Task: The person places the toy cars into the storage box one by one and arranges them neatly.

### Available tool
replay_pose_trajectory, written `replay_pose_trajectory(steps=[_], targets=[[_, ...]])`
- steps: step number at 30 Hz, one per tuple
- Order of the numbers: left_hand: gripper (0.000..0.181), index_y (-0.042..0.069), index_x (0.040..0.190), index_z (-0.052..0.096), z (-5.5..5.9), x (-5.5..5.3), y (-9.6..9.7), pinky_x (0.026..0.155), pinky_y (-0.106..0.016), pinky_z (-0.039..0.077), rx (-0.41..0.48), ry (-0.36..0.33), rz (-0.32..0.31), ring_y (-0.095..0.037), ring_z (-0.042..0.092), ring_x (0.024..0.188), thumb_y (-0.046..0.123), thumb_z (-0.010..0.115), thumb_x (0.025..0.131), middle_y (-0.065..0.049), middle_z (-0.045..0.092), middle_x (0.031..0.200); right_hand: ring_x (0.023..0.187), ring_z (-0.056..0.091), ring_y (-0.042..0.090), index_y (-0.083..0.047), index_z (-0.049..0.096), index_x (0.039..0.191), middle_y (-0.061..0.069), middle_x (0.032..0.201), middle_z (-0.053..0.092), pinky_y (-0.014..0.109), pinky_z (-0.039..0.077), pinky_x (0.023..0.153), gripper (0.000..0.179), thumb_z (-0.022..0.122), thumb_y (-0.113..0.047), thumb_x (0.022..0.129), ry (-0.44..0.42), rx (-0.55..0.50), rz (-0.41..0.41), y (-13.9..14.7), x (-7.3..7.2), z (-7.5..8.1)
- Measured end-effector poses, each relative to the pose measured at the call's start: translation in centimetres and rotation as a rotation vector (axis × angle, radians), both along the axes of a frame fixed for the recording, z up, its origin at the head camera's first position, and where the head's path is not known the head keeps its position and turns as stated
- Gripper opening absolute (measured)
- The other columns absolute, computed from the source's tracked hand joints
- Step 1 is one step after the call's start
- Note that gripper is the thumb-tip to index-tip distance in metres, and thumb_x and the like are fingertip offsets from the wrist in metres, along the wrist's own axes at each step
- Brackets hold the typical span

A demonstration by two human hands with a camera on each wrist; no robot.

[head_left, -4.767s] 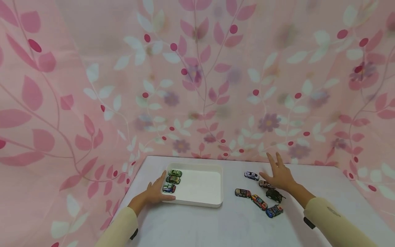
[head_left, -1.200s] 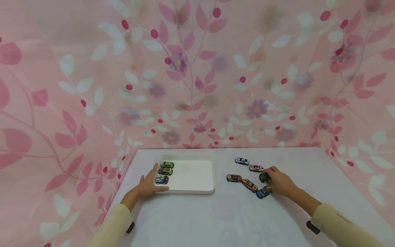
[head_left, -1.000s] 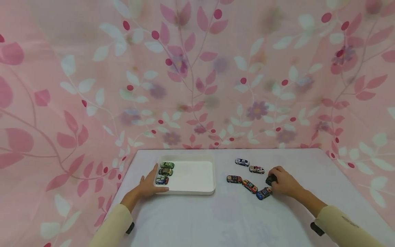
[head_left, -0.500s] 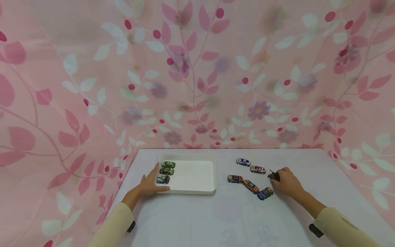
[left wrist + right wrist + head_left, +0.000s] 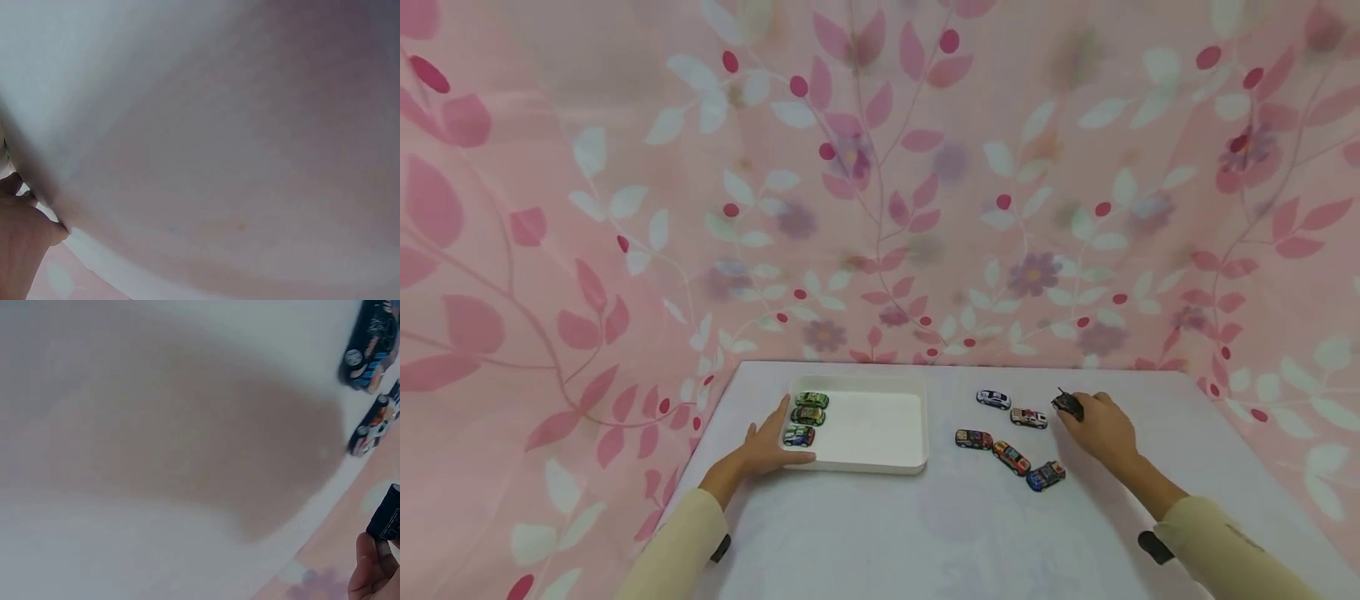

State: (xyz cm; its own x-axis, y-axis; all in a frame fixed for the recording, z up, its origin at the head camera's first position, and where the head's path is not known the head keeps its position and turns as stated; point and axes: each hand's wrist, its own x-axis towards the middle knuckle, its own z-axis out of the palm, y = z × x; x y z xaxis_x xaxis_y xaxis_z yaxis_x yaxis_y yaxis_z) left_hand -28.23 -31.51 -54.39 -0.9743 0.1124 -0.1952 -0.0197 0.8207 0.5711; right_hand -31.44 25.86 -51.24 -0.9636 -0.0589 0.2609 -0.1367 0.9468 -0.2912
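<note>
My right hand (image 5: 1103, 431) pinches a dark toy tank (image 5: 1068, 406) with a thin barrel between thumb and fingers, above the table beside the loose toy cars. In the right wrist view part of the tank (image 5: 386, 515) shows at the fingertips, cut by the frame's edge. The left hand (image 5: 763, 448) rests at the near left corner of a white tray (image 5: 872, 467), straight fingers along its left side and thumb along the front. Inside the tray, a green car (image 5: 812, 400), a camouflage-like car (image 5: 808, 415) and a blue-and-white car (image 5: 799, 436) line its left wall.
Right of the tray lie a white car (image 5: 993, 399), a white-and-red car (image 5: 1028, 417), a dark patterned car (image 5: 973, 439), a red-and-yellow car (image 5: 1011, 458) and a blue car (image 5: 1046, 476). Behind the white-covered table (image 5: 925, 542) hangs a pink floral curtain (image 5: 880, 208).
From spread open over the cars, my right hand has taken hold of the tank, turned it and raised it away from the blue car. The left hand has stayed at the tray.
</note>
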Motion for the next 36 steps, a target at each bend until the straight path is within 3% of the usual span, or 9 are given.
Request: replay_pose_trajectory(steps=[4, 10, 13, 20, 25, 31, 36], targets=[[0.133, 0.013, 0.160, -0.004, 0.0, 0.2, -0.1, 0.117, -0.067, -0.007, 0.000, 0.002, 0.001, -0.042, 0.012, 0.152, 0.068, 0.076, 0.069, -0.021, 0.014, 0.165, 0.083, 0.063, 0.037, 0.007, 0.060, 0.123, 0.032, 0.107, 0.060, 0.055, 0.056, 0.071, 0.051, 0.066, -0.032, 0.092, -0.024, -0.010, 0.026, -2.8, -0.7, 0.5], [0.134, 0.013, 0.160, -0.005, -0.3, -0.2, 0.3, 0.117, -0.066, -0.006, 0.008, 0.024, -0.010, -0.040, 0.013, 0.152, 0.071, 0.075, 0.068, -0.020, 0.014, 0.165, 0.085, 0.064, 0.032, 0.002, 0.062, 0.127, 0.025, 0.108, 0.059, 0.052, 0.057, 0.074, 0.048, 0.071, -0.029, 0.090, 0.036, -0.097, 0.166, -7.1, -1.0, 0.2], [0.136, 0.012, 0.160, -0.004, -0.7, -0.4, 0.4, 0.117, -0.067, -0.005, 0.004, 0.027, -0.018, -0.042, 0.013, 0.151, 0.071, 0.076, 0.067, -0.022, 0.015, 0.164, 0.084, 0.062, 0.027, -0.001, 0.063, 0.128, 0.021, 0.108, 0.059, 0.046, 0.057, 0.071, 0.048, 0.073, -0.029, 0.089, 0.025, -0.150, 0.224, -9.3, -0.9, 0.0], [0.137, 0.013, 0.160, -0.005, -1.4, -0.5, -0.3, 0.117, -0.067, -0.006, -0.022, 0.005, 0.004, -0.040, 0.013, 0.152, 0.070, 0.077, 0.066, -0.019, 0.014, 0.165, 0.086, 0.059, 0.022, -0.010, 0.064, 0.129, 0.015, 0.113, 0.058, 0.038, 0.055, 0.071, 0.048, 0.074, -0.034, 0.088, -0.018, -0.223, 0.266, -14.8, -1.5, 0.5], [0.135, 0.012, 0.160, -0.002, -0.7, -0.2, -0.4, 0.118, -0.067, -0.004, -0.028, 0.013, 0.024, -0.041, 0.015, 0.151, 0.068, 0.078, 0.067, -0.019, 0.016, 0.165, 0.080, 0.056, 0.017, -0.011, 0.066, 0.127, 0.013, 0.112, 0.059, 0.030, 0.050, 0.068, 0.046, 0.075, -0.033, 0.087, -0.057, -0.298, 0.296, -18.7, -1.5, 0.9], [0.133, 0.009, 0.160, 0.001, -0.4, 0.6, 0.0, 0.117, -0.069, -0.002, -0.016, 0.010, 0.024, -0.042, 0.017, 0.151, 0.064, 0.080, 0.068, -0.021, 0.018, 0.164, 0.077, 0.053, 0.013, -0.010, 0.068, 0.121, 0.010, 0.105, 0.059, 0.024, 0.048, 0.067, 0.043, 0.079, -0.029, 0.085, -0.080, -0.413, 0.331, -22.5, -0.5, -0.2], [0.130, 0.011, 0.160, 0.001, 0.0, 0.4, 0.3, 0.117, -0.068, -0.003, -0.005, 0.023, 0.027, -0.040, 0.017, 0.151, 0.061, 0.080, 0.069, -0.020, 0.018, 0.164, 0.076, 0.052, 0.011, -0.010, 0.069, 0.120, 0.008, 0.104, 0.059, 0.023, 0.048, 0.067, 0.041, 0.078, -0.029, 0.085, -0.083, -0.465, 0.390, -25.3, -0.1, -0.3]])
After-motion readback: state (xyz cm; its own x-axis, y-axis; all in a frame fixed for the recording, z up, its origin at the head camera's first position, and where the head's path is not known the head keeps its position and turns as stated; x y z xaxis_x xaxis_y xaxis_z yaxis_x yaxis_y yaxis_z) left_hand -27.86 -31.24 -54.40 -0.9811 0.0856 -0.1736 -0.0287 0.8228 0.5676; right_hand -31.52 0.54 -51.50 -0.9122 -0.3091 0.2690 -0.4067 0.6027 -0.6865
